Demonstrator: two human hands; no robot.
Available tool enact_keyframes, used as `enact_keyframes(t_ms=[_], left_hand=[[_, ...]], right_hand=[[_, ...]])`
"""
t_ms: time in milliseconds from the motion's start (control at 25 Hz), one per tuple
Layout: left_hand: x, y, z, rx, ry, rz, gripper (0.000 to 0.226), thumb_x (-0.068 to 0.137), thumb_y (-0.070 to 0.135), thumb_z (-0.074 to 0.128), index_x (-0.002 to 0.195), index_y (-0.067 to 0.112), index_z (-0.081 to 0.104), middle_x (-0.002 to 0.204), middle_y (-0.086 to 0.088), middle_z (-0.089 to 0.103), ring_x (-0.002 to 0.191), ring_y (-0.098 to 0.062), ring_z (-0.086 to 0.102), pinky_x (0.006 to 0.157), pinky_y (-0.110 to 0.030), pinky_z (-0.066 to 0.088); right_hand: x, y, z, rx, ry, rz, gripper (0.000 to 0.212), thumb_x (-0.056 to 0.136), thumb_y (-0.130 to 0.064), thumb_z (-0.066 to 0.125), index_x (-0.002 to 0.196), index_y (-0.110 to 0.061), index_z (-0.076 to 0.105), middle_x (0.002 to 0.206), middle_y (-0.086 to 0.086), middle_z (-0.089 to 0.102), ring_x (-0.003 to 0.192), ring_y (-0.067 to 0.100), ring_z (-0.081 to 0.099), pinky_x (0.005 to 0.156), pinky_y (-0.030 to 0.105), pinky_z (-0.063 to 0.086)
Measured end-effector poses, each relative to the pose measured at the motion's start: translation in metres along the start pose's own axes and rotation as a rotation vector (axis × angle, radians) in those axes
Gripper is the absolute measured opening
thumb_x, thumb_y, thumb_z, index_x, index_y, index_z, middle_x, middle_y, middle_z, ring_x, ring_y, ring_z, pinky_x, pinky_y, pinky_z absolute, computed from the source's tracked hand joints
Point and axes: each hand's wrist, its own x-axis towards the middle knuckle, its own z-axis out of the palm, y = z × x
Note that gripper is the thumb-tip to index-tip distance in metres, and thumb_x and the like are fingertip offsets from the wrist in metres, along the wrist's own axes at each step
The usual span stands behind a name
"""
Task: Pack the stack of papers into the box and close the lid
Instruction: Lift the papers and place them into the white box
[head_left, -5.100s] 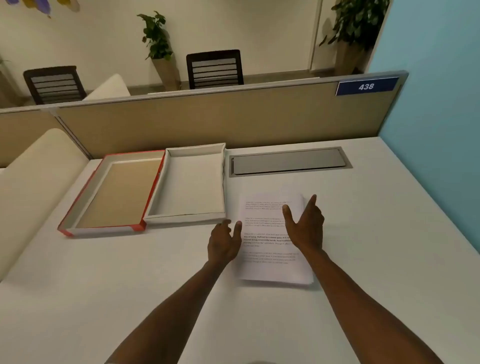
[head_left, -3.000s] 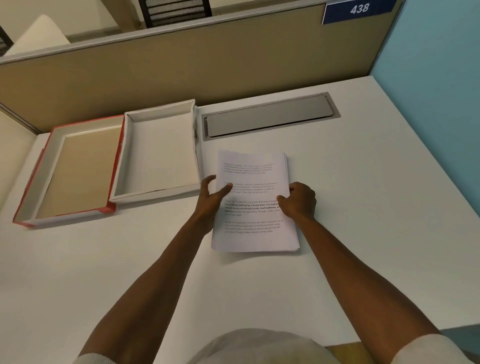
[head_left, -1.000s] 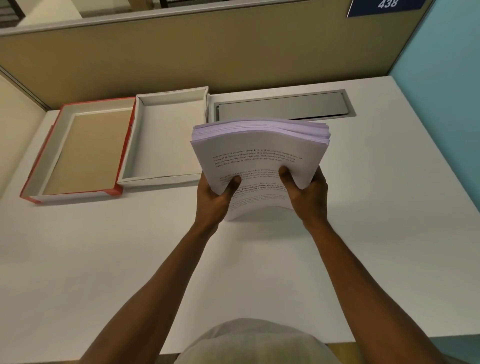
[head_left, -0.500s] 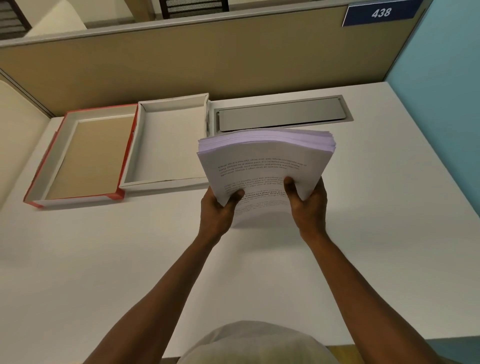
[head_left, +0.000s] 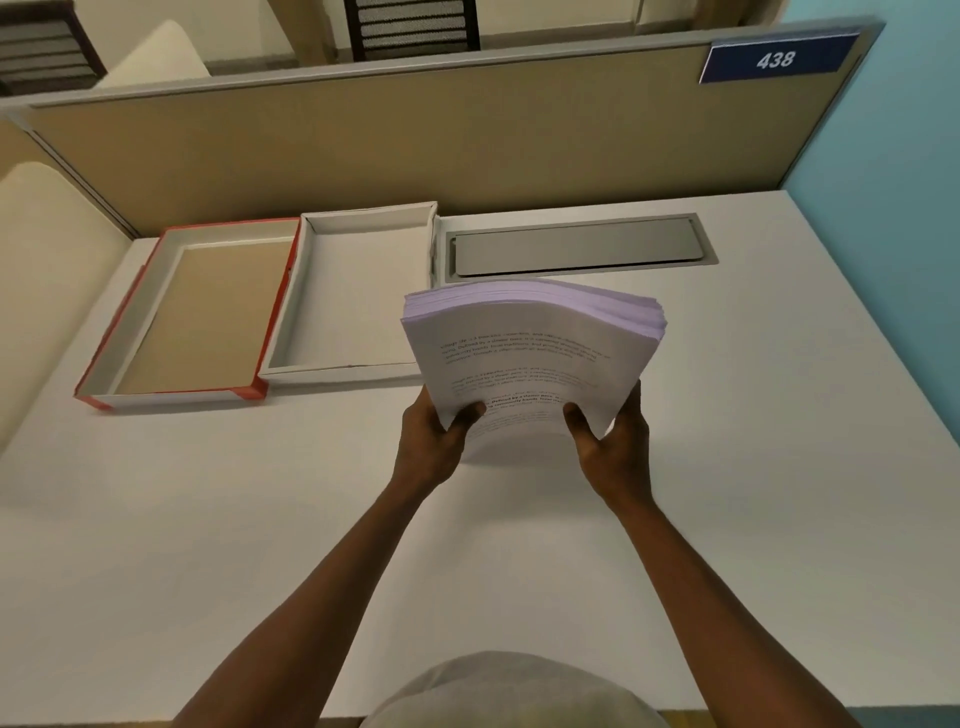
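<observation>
A thick stack of printed papers (head_left: 530, 348) stands nearly upright on its lower edge on the white desk (head_left: 779, 415), its top bowed toward me. My left hand (head_left: 431, 441) grips its lower left corner and my right hand (head_left: 613, 447) grips its lower right corner, thumbs on the front sheet. An open white box (head_left: 358, 366) lies just left of the stack, with nothing in it. Its red-edged lid (head_left: 171, 397) lies upside down beside it, further left.
A grey metal cable flap (head_left: 571, 249) is set into the desk behind the papers. A beige partition (head_left: 363, 140) with a blue 438 sign (head_left: 774, 60) bounds the far edge. A light blue wall (head_left: 893, 208) stands on the right.
Both hands took hold of the flat stack, lifted it and stood it on edge. Over the last second it has dropped slightly toward the desk.
</observation>
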Motion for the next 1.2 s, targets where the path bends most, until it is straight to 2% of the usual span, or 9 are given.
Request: enact_keyframes(t_ms=[120,200,320,560,760,880,960,1080,1200], left_hand=[[-0.003,0.002,0.001,0.045,0.023,-0.009,0.035,0.091,0.01,0.071,0.125,0.007,0.065,0.114,0.004,0.068,0.103,-0.028,0.066,0.088,-0.038,0.058],[-0.004,0.004,0.001,0.045,0.043,-0.017,0.035,0.09,0.009,0.07,0.124,0.006,0.064,0.113,0.002,0.068,0.103,-0.03,0.066,0.086,-0.037,0.059],[-0.01,0.01,-0.009,0.064,0.037,0.004,0.035,0.091,0.007,0.069,0.125,0.007,0.062,0.113,0.003,0.068,0.1,-0.025,0.065,0.08,-0.024,0.058],[-0.008,0.025,-0.069,0.047,0.04,-0.082,0.046,0.087,0.016,0.075,0.13,0.021,0.058,0.122,0.001,0.068,0.102,-0.028,0.068,0.086,-0.045,0.06],[0.03,0.039,-0.145,0.016,0.064,-0.161,0.039,0.083,0.024,0.081,0.116,0.025,0.061,0.113,0.004,0.069,0.092,-0.019,0.072,0.073,-0.034,0.062],[0.062,0.03,-0.183,0.004,0.056,-0.255,0.035,0.083,0.021,0.081,0.114,0.019,0.065,0.113,0.0,0.073,0.087,-0.017,0.073,0.066,-0.028,0.059],[0.082,0.019,-0.202,0.0,0.052,-0.297,0.039,0.083,0.02,0.081,0.118,0.014,0.065,0.116,-0.004,0.073,0.087,-0.021,0.074,0.069,-0.033,0.061],[0.115,0.008,-0.226,-0.039,0.041,-0.327,0.039,0.084,0.016,0.08,0.119,0.009,0.066,0.117,-0.009,0.074,0.091,-0.029,0.075,0.086,-0.051,0.062],[0.151,0.0,-0.24,-0.026,0.025,-0.357,0.036,0.086,0.017,0.077,0.119,0.007,0.066,0.118,-0.011,0.073,0.094,-0.03,0.074,0.092,-0.052,0.06]], right_hand=[[0.002,0.001,-0.002,-0.071,0.01,-0.015,0.047,0.09,-0.016,0.07,0.132,-0.015,0.047,0.115,-0.002,0.06,0.102,0.011,0.058,0.089,0.028,0.054],[0.001,-0.002,-0.003,-0.094,-0.006,-0.023,0.046,0.091,-0.017,0.069,0.132,-0.01,0.048,0.114,-0.004,0.06,0.1,0.012,0.059,0.087,0.025,0.054],[-0.003,-0.006,-0.004,-0.139,-0.051,-0.06,0.043,0.091,-0.021,0.069,0.127,-0.009,0.049,0.114,-0.001,0.061,0.096,0.015,0.062,0.084,0.028,0.058],[0.005,-0.042,0.03,-0.169,-0.164,-0.017,0.041,0.089,-0.027,0.072,0.123,-0.011,0.053,0.11,-0.005,0.061,0.087,0.016,0.064,0.071,0.017,0.055],[0.035,-0.067,0.097,-0.058,-0.193,0.134,0.039,0.083,-0.027,0.078,0.116,-0.013,0.062,0.113,0.002,0.071,0.094,0.021,0.069,0.084,0.041,0.06],[0.051,-0.076,0.142,0.006,-0.241,0.25,0.035,0.081,-0.025,0.08,0.111,-0.016,0.066,0.112,0.004,0.072,0.097,0.024,0.07,0.088,0.047,0.059],[0.063,-0.082,0.169,0.031,-0.264,0.313,0.034,0.08,-0.025,0.081,0.109,-0.016,0.067,0.112,0.005,0.073,0.097,0.025,0.071,0.089,0.048,0.059],[0.088,-0.09,0.204,0.054,-0.285,0.412,0.042,0.077,-0.025,0.084,0.113,-0.008,0.07,0.113,0.008,0.074,0.094,0.026,0.073,0.088,0.045,0.06],[0.118,-0.094,0.232,0.056,-0.282,0.485,0.046,0.074,-0.026,0.086,0.112,-0.007,0.07,0.113,0.01,0.075,0.092,0.028,0.073,0.088,0.047,0.06]])
